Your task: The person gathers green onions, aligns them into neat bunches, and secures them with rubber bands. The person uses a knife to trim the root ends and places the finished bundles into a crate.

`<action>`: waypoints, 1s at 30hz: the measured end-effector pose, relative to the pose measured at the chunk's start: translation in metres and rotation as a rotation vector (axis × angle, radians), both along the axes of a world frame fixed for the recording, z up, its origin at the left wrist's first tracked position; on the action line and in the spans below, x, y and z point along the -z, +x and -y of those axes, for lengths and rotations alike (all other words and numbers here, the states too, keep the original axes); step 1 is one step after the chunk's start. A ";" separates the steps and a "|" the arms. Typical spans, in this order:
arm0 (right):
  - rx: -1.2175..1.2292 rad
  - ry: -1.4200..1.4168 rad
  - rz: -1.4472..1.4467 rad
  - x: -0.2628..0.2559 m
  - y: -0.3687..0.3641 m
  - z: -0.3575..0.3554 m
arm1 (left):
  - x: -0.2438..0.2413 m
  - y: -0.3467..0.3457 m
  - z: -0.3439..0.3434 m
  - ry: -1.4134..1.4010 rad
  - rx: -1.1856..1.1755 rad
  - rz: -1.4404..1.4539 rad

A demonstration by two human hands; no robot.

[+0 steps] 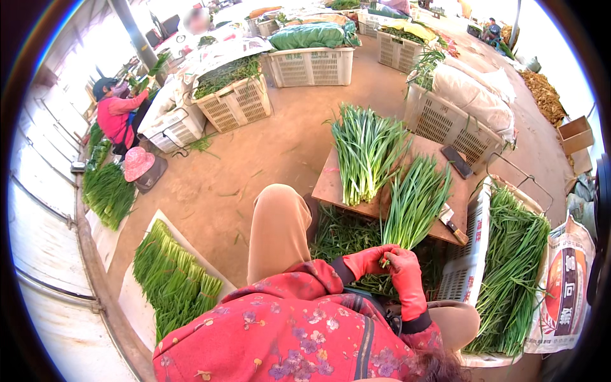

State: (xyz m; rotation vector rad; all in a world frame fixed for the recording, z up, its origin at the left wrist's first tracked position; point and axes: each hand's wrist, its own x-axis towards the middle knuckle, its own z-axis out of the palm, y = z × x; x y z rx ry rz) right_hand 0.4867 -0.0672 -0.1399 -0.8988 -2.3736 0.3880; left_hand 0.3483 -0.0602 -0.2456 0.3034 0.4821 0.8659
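Observation:
My left hand (pixel 366 262) and my right hand (pixel 406 276), both in red rubber gloves, meet at the near stem ends of a bunch of garlic chives (pixel 417 203). The fingers of both are closed on the stems. Its leaves fan away from me over a low wooden board (pixel 327 180). A fuller bunch of garlic chives (pixel 365 155) lies on the board's left part, white stems towards me. At the board's right edge rests a knife (pixel 451 223), its handle nearest me. Farther back lies a dark phone (pixel 457 161). Loose green leaves (pixel 336 234) lie below the board.
On my right stands a plastic crate (pixel 459 277) heaped with garlic chives (pixel 511 272), beside a printed sack (pixel 563 286). Tied bundles (pixel 179 281) lie on a sheet at left. More crates (pixel 310 67) stand ahead. A person in pink (pixel 119 114) sits at left.

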 end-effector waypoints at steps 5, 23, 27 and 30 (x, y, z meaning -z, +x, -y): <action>-0.043 -0.020 -0.005 -0.007 0.002 0.004 | -0.052 -0.011 0.012 0.160 0.098 -0.163; 0.195 -0.743 0.946 -0.009 0.065 0.013 | 0.006 -0.003 -0.020 -0.323 0.133 0.087; -0.269 -1.096 -0.047 -0.015 0.020 0.025 | 0.013 -0.003 -0.021 -0.330 0.157 0.113; -0.057 -0.874 0.021 0.027 0.008 0.005 | -0.012 0.002 -0.010 -0.344 0.176 0.014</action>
